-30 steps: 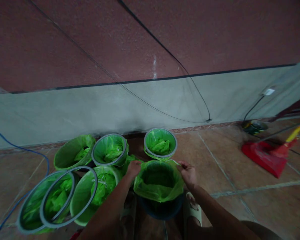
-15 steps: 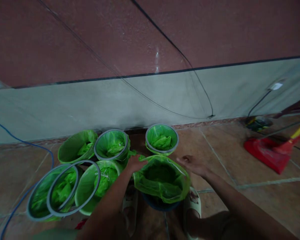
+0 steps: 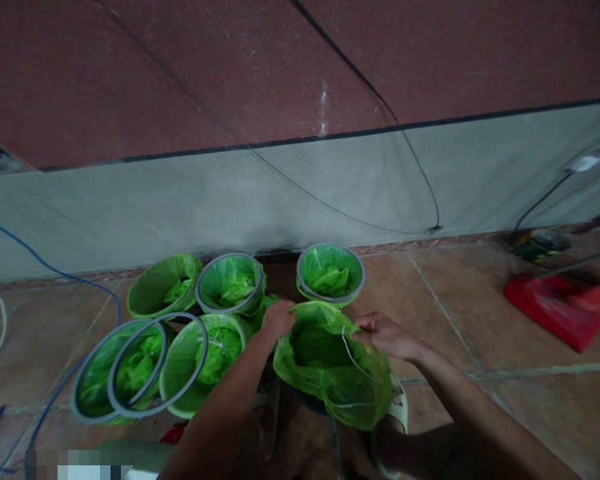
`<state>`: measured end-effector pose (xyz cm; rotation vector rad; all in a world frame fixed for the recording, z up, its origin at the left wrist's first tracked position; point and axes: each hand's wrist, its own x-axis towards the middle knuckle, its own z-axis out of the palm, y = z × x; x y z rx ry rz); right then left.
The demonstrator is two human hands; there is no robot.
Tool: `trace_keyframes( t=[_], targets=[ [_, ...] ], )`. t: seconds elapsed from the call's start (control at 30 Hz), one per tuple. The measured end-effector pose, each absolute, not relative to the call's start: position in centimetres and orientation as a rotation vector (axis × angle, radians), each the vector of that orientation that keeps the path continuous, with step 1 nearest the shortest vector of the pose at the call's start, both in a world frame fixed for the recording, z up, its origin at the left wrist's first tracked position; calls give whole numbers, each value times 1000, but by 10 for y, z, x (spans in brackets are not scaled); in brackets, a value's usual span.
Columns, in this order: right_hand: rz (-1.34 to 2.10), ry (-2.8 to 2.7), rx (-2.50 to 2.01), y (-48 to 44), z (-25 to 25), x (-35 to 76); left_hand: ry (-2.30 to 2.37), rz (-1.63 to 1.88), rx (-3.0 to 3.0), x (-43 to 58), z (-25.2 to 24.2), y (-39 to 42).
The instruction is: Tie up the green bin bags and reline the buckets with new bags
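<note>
A dark bin (image 3: 313,402) stands on the tiled floor just in front of me, lined with a green plastic bag (image 3: 330,367) whose edge hangs down its front with a thin white drawstring. My left hand (image 3: 279,318) is closed on the bag's rim at the back left. My right hand (image 3: 384,335) pinches the rim at the back right. Both forearms reach in from below.
Several more green-lined bins with grey rings, such as the bin (image 3: 331,272) by the wall and the bin (image 3: 114,370) at the left. A red dustpan (image 3: 555,311) lies at right. A blue cable (image 3: 55,273) and black wires run along the wall.
My right hand, which had come off the bag half a second ago, now grips its rim again. The bag's front edge hangs lower over the bin. The view has shifted left.
</note>
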<state>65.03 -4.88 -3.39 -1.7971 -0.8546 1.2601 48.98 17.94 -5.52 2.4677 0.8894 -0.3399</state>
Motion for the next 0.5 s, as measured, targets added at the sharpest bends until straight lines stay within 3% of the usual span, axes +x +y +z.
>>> trace_keyframes(
  t=[0.23,0.4,0.5],
  targets=[
    [1570,-1052,-1648,-72,-2,659,633,107,2120,485,-45,180],
    [1359,-1492,-2072,-73,-31,666,849,-181,2278,473,-63,175],
    [1224,-1505,-2094,-65,-46,672,986,-295,2232,463,-70,166]
  ],
)
